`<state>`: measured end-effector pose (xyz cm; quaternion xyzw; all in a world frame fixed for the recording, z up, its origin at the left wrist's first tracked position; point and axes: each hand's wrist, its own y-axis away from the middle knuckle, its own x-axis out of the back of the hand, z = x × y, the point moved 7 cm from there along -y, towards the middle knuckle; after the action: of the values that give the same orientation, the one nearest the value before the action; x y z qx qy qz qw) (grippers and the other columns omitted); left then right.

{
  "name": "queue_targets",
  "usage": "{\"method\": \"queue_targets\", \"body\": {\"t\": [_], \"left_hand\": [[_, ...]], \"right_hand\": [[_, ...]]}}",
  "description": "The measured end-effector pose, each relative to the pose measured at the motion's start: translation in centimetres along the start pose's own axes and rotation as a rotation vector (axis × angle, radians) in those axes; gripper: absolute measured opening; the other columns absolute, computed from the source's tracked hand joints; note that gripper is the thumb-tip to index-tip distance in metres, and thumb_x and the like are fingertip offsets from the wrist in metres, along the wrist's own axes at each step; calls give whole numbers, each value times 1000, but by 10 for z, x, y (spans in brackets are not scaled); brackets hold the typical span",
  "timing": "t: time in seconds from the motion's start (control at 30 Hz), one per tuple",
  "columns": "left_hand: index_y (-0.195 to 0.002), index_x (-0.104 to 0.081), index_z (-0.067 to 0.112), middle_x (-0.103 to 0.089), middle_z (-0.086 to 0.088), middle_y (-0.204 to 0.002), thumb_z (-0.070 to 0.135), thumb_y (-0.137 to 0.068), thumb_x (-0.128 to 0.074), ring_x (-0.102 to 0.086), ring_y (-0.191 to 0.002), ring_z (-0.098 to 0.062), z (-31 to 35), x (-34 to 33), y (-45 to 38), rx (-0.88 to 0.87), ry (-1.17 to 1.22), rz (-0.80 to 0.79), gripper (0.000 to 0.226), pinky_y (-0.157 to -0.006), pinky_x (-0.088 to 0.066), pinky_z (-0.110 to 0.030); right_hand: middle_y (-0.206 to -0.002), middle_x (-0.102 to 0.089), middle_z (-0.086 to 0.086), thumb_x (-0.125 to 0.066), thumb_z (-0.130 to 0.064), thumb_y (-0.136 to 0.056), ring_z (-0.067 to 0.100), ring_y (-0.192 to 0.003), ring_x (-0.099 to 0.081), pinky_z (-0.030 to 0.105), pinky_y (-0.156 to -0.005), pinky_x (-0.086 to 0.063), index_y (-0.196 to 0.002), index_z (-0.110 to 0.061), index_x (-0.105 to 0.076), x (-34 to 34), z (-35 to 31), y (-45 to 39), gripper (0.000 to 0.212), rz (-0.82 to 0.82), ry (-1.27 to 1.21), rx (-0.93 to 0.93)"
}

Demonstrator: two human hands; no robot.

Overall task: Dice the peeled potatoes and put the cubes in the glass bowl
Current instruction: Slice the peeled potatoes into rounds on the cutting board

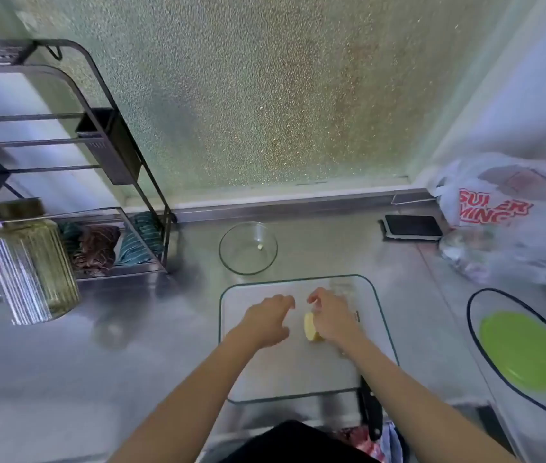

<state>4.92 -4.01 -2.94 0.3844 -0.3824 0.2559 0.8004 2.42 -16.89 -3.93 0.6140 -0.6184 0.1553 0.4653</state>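
**A:** What lies in front of the person?

**B:** A steel tabletop [151,362] that runs to a frosted glass wall. Near the front edge sits a clear cutting board [298,372] with a dark green rim. Both bare hands are over its far half.

**A:** Where is the potato?

**B:** A pale yellow potato piece [311,326] rests on the board, its cut face turned left. The right hand [333,320] covers its right side with fingers curled around it. The left hand [270,320] hovers just left of it, fingers spread and loosely bent, holding nothing.

**A:** And the glass bowl?

**B:** The glass bowl [248,247] stands on the tabletop just past the board's far left corner, toward the back edge. It holds one small pale bit, perhaps a potato cube [259,247]; it is too small to be sure.

**A:** Is there a knife?

**B:** A knife [370,409] with a black handle lies at the board's near right corner, pointing toward the front edge. No hand touches it.

**A:** What other containers are there?

**B:** At the left edge, a ribbed glass jar [31,265] with a dark lid; its contents cannot be made out. Behind it a metal wire rack [124,155] holds folded striped cloths on its bottom shelf. At the right back corner a white plastic bag [498,195] with red letters sits beside a dark phone [413,226]. Near the right edge a green plate [525,352] lies under a clear sheet.
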Motion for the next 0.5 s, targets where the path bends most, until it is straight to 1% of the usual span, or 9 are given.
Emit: {"method": "queue_targets", "body": {"t": [0.03,0.1,0.17,0.23,0.3,0.4,0.5], "left_hand": [[-131,-36,20,-42,-4,-131,25,-83,-62,-46,-115,-24,2,-8,0,14,18,-31,55,-86,-41,-37],[-135,-32,17,-36,-5,-134,30,-77,-71,-42,-118,-25,3,-26,-2,47,63,-68,71,-88,-43,-40],[-135,-31,15,-32,-6,-136,33,-73,-75,-38,-120,-27,6,-42,-4,61,57,-95,78,-91,-44,-42],[-133,-34,14,-31,-7,-134,34,-71,-76,-34,-119,-28,8,-51,-6,57,45,-95,78,-92,-43,-42],[-133,-36,16,-31,-8,-132,34,-71,-75,-33,-118,-28,9,-53,-8,60,73,-75,75,-94,-42,-41],[-134,-39,20,-32,-9,-131,33,-73,-73,-35,-117,-29,12,-52,-7,73,163,-72,71,-96,-39,-41],[-139,-35,20,-32,-10,-134,32,-74,-73,-34,-119,-30,9,-54,-5,75,208,-85,77,-101,-35,-40]], "right_hand": [[-110,-59,6,-47,-6,-84,26,-107,-52,38,-88,-47,-113,-20,-53,-3,7,2,34,-49,2,-17],[-119,-57,7,-51,-10,-82,28,-114,-50,38,-94,-43,-123,-21,-48,-8,11,10,43,-136,26,16],[-128,-52,7,-52,-11,-84,29,-118,-47,35,-99,-36,-131,-19,-43,-10,15,16,49,-191,69,31],[-134,-47,5,-54,-16,-85,29,-120,-44,34,-100,-32,-134,-21,-39,-12,15,18,52,-170,101,59],[-138,-41,5,-56,-21,-85,30,-122,-40,37,-100,-33,-137,-23,-34,-13,17,19,56,-143,152,57],[-139,-35,10,-59,-17,-85,31,-121,-35,37,-97,-35,-140,-18,-31,-17,13,22,62,-131,225,37],[-133,-37,13,-62,-19,-84,31,-117,-38,35,-93,-37,-135,-13,-34,-18,10,22,59,-61,180,-26]]}}
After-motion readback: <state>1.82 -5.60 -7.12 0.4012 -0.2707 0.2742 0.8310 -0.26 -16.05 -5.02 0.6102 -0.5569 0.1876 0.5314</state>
